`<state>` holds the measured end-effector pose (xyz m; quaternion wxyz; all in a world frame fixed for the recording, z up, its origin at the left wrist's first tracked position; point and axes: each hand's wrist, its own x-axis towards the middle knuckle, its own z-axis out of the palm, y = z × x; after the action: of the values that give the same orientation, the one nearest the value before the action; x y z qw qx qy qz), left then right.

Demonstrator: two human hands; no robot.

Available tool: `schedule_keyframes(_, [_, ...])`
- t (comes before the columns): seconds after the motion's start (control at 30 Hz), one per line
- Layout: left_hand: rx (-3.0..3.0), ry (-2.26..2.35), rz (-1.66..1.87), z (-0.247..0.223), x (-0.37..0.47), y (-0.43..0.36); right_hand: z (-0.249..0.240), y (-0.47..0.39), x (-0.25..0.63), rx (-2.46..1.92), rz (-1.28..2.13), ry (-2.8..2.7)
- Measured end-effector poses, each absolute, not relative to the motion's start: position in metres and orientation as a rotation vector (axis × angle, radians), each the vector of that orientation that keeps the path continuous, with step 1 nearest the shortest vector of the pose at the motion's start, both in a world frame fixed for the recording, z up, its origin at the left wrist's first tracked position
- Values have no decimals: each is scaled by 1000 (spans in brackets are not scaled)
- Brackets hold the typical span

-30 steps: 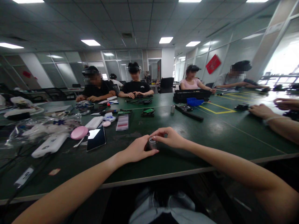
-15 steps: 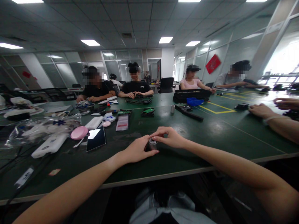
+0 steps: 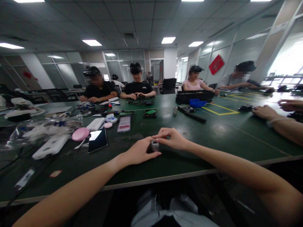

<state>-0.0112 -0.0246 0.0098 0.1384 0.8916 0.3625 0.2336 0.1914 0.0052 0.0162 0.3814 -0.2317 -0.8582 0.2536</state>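
Observation:
A small silver metal cylinder (image 3: 155,146) stands upright on the green table near its front edge. My left hand (image 3: 139,151) is wrapped round it, with the thumb along the near side and the fingers behind. My right hand (image 3: 171,138) is at the cylinder's top, thumb and fingers pinched together over the rim and meeting the left fingertips. Whatever lies between the right fingertips is too small to make out. Dark openings show on the cylinder's top face.
Left lie a phone (image 3: 98,141), a pink round case (image 3: 80,134), a white power strip (image 3: 50,146) and plastic bags. Ahead are a green circuit board (image 3: 150,113), a second metal cylinder (image 3: 175,110) and a blue tray (image 3: 197,103). A co-worker's hand (image 3: 264,112) rests at right; several people sit opposite.
Both my hands stay in place round the cylinder, with hardly any shift. Across the table, the person at far left has moved their head and hands slightly.

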Motion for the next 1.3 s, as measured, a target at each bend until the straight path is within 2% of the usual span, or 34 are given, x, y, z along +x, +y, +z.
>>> schedule_keyframes(1.03, [2569, 1022, 688, 8, -11, -24, 22, 2, 194, -519, 551, -2282])
schedule_keyframes(1.3, [2546, 1046, 684, 8, -11, -22, 20, 0, 190, -615, 592, -2237])
